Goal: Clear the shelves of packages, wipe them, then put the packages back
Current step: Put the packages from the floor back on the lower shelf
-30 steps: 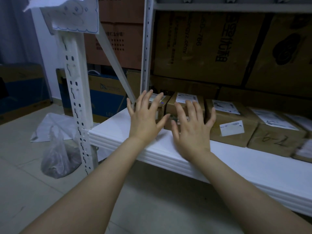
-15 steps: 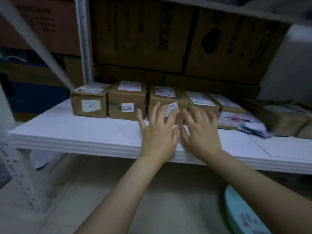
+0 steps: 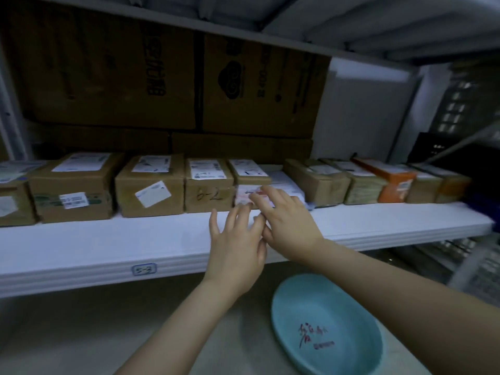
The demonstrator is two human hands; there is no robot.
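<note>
A row of several brown cardboard packages with white labels lines the back of the white shelf (image 3: pixel 108 239). One box is marked "6-2" (image 3: pixel 209 193). Right of it lies a flat white package with red print (image 3: pixel 281 185). My left hand (image 3: pixel 238 239) hovers over the shelf's front with fingers spread, just short of the packages. My right hand (image 3: pixel 286 220) reaches with straight fingers onto the front of the flat white package. Both hands hold nothing. An orange box (image 3: pixel 392 182) stands further right in the row.
Large cardboard cartons (image 3: pixel 162 77) stand behind the row. A light blue basin (image 3: pixel 324 328) sits on the floor under the shelf, below my right forearm. The shelf edge carries a small tag (image 3: pixel 144 269). Another shelf board runs overhead.
My view and both hands have shifted right along the shelf, from the left-end boxes to the middle of the row. My right hand now touches the flat white package.
</note>
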